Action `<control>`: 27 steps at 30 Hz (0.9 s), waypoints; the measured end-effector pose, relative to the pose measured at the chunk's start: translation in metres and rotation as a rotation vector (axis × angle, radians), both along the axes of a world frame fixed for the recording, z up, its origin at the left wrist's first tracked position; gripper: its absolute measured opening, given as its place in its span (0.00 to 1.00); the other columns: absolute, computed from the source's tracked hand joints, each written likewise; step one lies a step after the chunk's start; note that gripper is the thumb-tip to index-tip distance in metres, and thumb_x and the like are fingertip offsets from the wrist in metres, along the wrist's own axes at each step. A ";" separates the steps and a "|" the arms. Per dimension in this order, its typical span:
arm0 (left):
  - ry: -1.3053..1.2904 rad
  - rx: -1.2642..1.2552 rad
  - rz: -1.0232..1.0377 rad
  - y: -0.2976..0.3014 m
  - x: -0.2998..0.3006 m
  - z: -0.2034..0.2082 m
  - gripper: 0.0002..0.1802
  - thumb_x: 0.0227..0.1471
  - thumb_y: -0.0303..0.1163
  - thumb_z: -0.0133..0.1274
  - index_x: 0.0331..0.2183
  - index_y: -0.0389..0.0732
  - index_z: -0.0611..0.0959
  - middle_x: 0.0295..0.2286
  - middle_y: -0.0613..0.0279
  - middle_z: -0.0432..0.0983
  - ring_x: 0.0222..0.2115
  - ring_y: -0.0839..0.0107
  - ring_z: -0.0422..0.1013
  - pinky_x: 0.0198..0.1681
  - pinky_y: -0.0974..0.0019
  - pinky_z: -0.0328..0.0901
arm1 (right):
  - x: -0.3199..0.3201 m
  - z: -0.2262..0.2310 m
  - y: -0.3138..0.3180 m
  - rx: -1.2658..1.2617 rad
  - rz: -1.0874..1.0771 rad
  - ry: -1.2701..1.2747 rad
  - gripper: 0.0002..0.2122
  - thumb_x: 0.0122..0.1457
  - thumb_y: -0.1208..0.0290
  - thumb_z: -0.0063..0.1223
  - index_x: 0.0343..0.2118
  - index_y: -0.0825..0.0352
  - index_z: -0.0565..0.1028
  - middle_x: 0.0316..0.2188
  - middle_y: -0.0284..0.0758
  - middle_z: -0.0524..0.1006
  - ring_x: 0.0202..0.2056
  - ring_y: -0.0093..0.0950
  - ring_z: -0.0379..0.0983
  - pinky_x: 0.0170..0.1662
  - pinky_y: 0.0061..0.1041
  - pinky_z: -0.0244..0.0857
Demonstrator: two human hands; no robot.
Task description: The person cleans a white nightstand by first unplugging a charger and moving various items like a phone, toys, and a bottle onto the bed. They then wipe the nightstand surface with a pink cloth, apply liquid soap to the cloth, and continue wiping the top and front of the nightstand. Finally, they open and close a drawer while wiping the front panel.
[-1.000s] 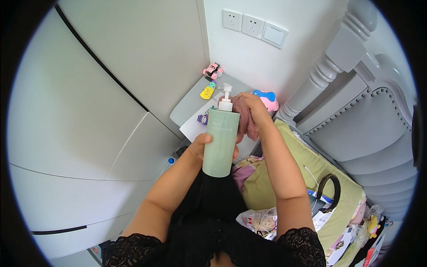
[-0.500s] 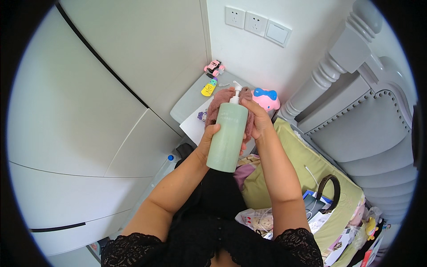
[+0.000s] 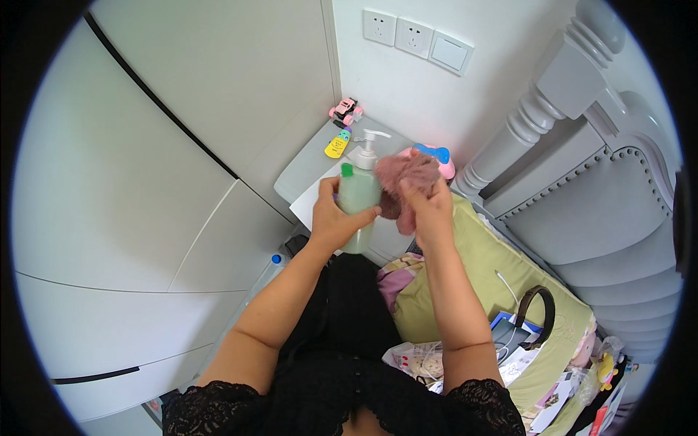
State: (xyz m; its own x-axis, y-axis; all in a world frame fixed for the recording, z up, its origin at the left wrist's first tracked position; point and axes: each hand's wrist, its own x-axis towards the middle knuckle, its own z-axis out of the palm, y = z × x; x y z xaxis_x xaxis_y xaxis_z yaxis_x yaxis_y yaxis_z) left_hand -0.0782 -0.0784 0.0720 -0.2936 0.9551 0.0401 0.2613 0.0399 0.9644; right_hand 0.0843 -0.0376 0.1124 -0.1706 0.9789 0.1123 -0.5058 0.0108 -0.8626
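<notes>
A pale green pump bottle [image 3: 361,190] with a white pump head stands nearly upright in front of me, over the nightstand. Around its lower body wrap the fingers of my left hand [image 3: 336,220], its thumb across the front. A small bright green piece [image 3: 347,170] shows at the bottle's left shoulder; what it belongs to I cannot tell. In my right hand [image 3: 431,212] is a bunched, fluffy pink cloth [image 3: 408,173], held just right of the bottle. Part of the cloth hangs below the fingers, close to the bottle's side.
On the grey nightstand [image 3: 299,171] are a pink toy car [image 3: 346,111], a yellow bottle-shaped item [image 3: 337,144] and a pink toy with a blue bow [image 3: 438,154]. Cabinet doors rise at left. To the right, a green cushion [image 3: 472,272] holds a dark strap [image 3: 550,316] and papers.
The bottle has turned more upright and moved slightly left and up. My right hand has come off it and drawn the pink cloth out to the right, while my left hand keeps its grip.
</notes>
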 end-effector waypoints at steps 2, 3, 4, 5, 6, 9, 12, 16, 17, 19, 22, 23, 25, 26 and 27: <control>0.244 0.046 0.132 0.001 0.006 0.011 0.40 0.30 0.37 0.70 0.44 0.36 0.66 0.41 0.47 0.69 0.40 0.55 0.71 0.43 0.59 0.66 | -0.002 -0.004 -0.011 0.168 -0.077 -0.123 0.24 0.56 0.79 0.55 0.55 0.71 0.63 0.48 0.37 0.72 0.48 0.23 0.69 0.51 0.23 0.63; 0.302 0.124 0.150 0.003 0.009 0.009 0.40 0.30 0.37 0.70 0.44 0.37 0.67 0.40 0.48 0.70 0.40 0.54 0.71 0.42 0.58 0.66 | -0.006 -0.002 -0.013 0.239 -0.102 -0.152 0.24 0.55 0.79 0.55 0.55 0.70 0.64 0.47 0.37 0.72 0.47 0.24 0.70 0.51 0.24 0.63; 0.367 0.197 0.171 0.001 0.012 0.007 0.39 0.30 0.37 0.70 0.44 0.37 0.67 0.39 0.49 0.70 0.40 0.52 0.71 0.41 0.57 0.66 | -0.013 0.004 -0.017 0.303 -0.121 -0.174 0.23 0.54 0.79 0.55 0.54 0.69 0.65 0.47 0.37 0.73 0.46 0.26 0.70 0.50 0.25 0.63; 0.431 0.270 0.192 0.000 0.013 0.005 0.38 0.31 0.36 0.69 0.44 0.38 0.67 0.38 0.50 0.70 0.40 0.51 0.71 0.40 0.56 0.66 | -0.017 0.007 -0.021 0.368 -0.142 -0.196 0.23 0.53 0.80 0.55 0.54 0.68 0.66 0.46 0.37 0.73 0.46 0.27 0.70 0.50 0.25 0.63; 0.487 0.335 0.176 0.000 0.012 0.000 0.36 0.31 0.34 0.68 0.43 0.39 0.68 0.36 0.51 0.70 0.39 0.49 0.70 0.38 0.55 0.67 | -0.019 0.009 -0.019 0.533 -0.214 -0.610 0.24 0.47 0.81 0.54 0.51 0.66 0.68 0.41 0.37 0.74 0.42 0.32 0.71 0.47 0.29 0.65; 0.583 0.429 0.214 0.006 0.002 -0.014 0.36 0.31 0.32 0.68 0.43 0.39 0.68 0.37 0.50 0.69 0.38 0.50 0.70 0.37 0.55 0.67 | -0.040 0.018 -0.017 0.955 -0.370 -1.077 0.24 0.43 0.80 0.54 0.48 0.65 0.70 0.38 0.37 0.74 0.38 0.37 0.69 0.43 0.32 0.64; 0.624 0.540 0.237 0.007 -0.004 -0.007 0.37 0.30 0.29 0.69 0.43 0.39 0.67 0.37 0.51 0.69 0.37 0.52 0.69 0.37 0.58 0.67 | -0.035 0.014 -0.021 0.979 -0.356 -0.974 0.24 0.42 0.82 0.54 0.47 0.62 0.71 0.37 0.36 0.75 0.37 0.37 0.69 0.41 0.32 0.64; 0.405 0.498 0.263 0.000 -0.011 -0.006 0.39 0.29 0.29 0.70 0.44 0.38 0.66 0.40 0.52 0.67 0.38 0.55 0.69 0.39 0.59 0.66 | -0.006 0.005 -0.024 0.633 -0.211 -0.878 0.24 0.41 0.85 0.52 0.46 0.61 0.72 0.38 0.37 0.75 0.36 0.38 0.69 0.41 0.33 0.64; 0.419 0.504 0.254 -0.001 -0.012 -0.004 0.39 0.30 0.30 0.70 0.44 0.38 0.66 0.40 0.52 0.67 0.38 0.55 0.69 0.39 0.60 0.66 | 0.000 0.002 -0.023 0.607 -0.227 -0.833 0.24 0.41 0.85 0.52 0.46 0.61 0.72 0.38 0.38 0.75 0.36 0.38 0.69 0.41 0.33 0.64; 0.444 0.513 0.236 -0.005 -0.011 0.001 0.39 0.31 0.30 0.70 0.45 0.38 0.66 0.41 0.52 0.67 0.39 0.56 0.69 0.40 0.61 0.66 | 0.008 0.001 -0.024 0.551 -0.255 -0.746 0.24 0.42 0.86 0.51 0.46 0.60 0.72 0.39 0.38 0.75 0.37 0.39 0.69 0.41 0.34 0.64; 0.567 0.626 0.187 -0.001 -0.014 -0.010 0.39 0.32 0.31 0.70 0.45 0.38 0.66 0.41 0.52 0.67 0.39 0.55 0.69 0.41 0.62 0.66 | -0.017 0.018 -0.031 0.874 -0.239 -0.815 0.24 0.42 0.83 0.53 0.47 0.61 0.72 0.43 0.39 0.74 0.37 0.39 0.68 0.42 0.35 0.64; 0.532 0.595 0.201 -0.001 -0.014 -0.010 0.39 0.32 0.31 0.70 0.46 0.38 0.66 0.41 0.52 0.67 0.39 0.55 0.69 0.41 0.62 0.66 | -0.026 0.023 -0.032 0.959 -0.241 -0.839 0.24 0.42 0.83 0.53 0.47 0.61 0.71 0.43 0.39 0.74 0.38 0.40 0.68 0.42 0.35 0.64; 0.463 0.532 0.228 0.000 -0.015 -0.013 0.40 0.33 0.31 0.70 0.47 0.38 0.65 0.41 0.51 0.67 0.39 0.55 0.69 0.41 0.63 0.66 | -0.028 0.019 -0.031 0.998 -0.220 -0.919 0.25 0.42 0.81 0.54 0.48 0.62 0.71 0.45 0.38 0.73 0.38 0.40 0.68 0.42 0.36 0.64; 0.264 0.434 0.222 0.002 -0.017 -0.012 0.38 0.34 0.30 0.69 0.46 0.39 0.65 0.42 0.54 0.68 0.41 0.59 0.70 0.42 0.62 0.66 | -0.026 0.016 -0.031 1.011 -0.191 -0.932 0.25 0.41 0.81 0.54 0.48 0.62 0.71 0.45 0.38 0.73 0.38 0.41 0.68 0.42 0.36 0.64; 0.088 0.371 0.187 0.002 -0.022 -0.009 0.37 0.35 0.29 0.68 0.46 0.39 0.66 0.42 0.55 0.68 0.41 0.60 0.70 0.43 0.61 0.66 | -0.024 0.012 -0.030 1.024 -0.160 -0.943 0.25 0.41 0.81 0.53 0.48 0.62 0.71 0.45 0.39 0.73 0.37 0.41 0.68 0.42 0.36 0.64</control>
